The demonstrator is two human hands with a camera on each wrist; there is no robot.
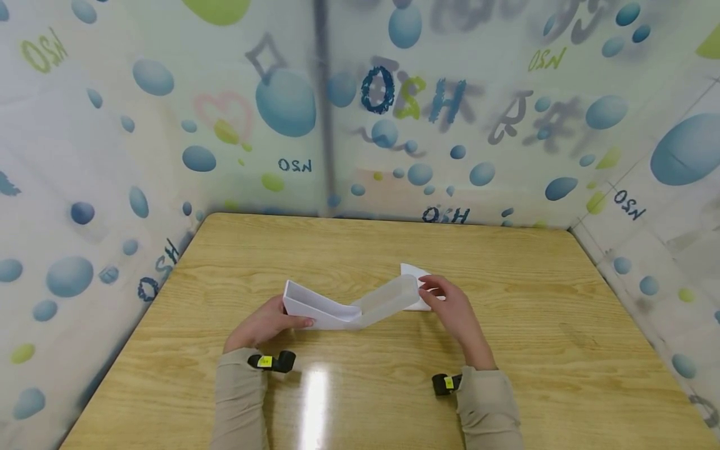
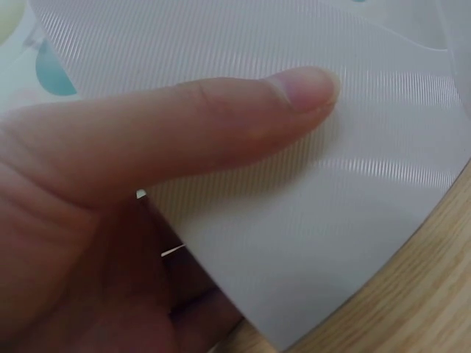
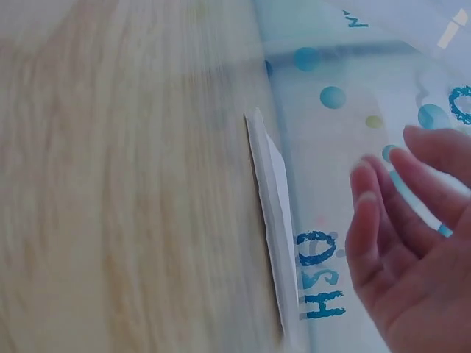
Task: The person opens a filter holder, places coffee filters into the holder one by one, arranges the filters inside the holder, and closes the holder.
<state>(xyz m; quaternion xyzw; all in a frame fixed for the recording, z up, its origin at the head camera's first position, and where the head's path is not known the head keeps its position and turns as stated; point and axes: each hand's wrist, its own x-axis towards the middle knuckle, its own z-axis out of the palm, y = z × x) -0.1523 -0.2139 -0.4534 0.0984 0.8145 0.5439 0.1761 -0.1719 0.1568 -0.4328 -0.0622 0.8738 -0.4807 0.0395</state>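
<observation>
A slim white box (image 1: pixel 320 309) with a translucent part (image 1: pixel 390 300) joined at an angle is raised at the middle of the table, forming a shallow V. My left hand (image 1: pixel 270 324) grips the white end, its thumb (image 2: pixel 221 121) lying along the finely ribbed outer side and the other fingers behind it. At the far end of the translucent part is my right hand (image 1: pixel 452 306), its fingers loosely bent. In the right wrist view those fingers (image 3: pixel 401 213) are apart from one another, with nothing visible between them; whether they touch the end cannot be told.
Behind the translucent part, a white folded paper-like piece (image 1: pixel 413 271) lies on the wooden table (image 1: pixel 562 325). A patterned curtain (image 1: pixel 495 144) hangs along the back and sides. Each wrist wears a small black camera (image 1: pixel 444 384).
</observation>
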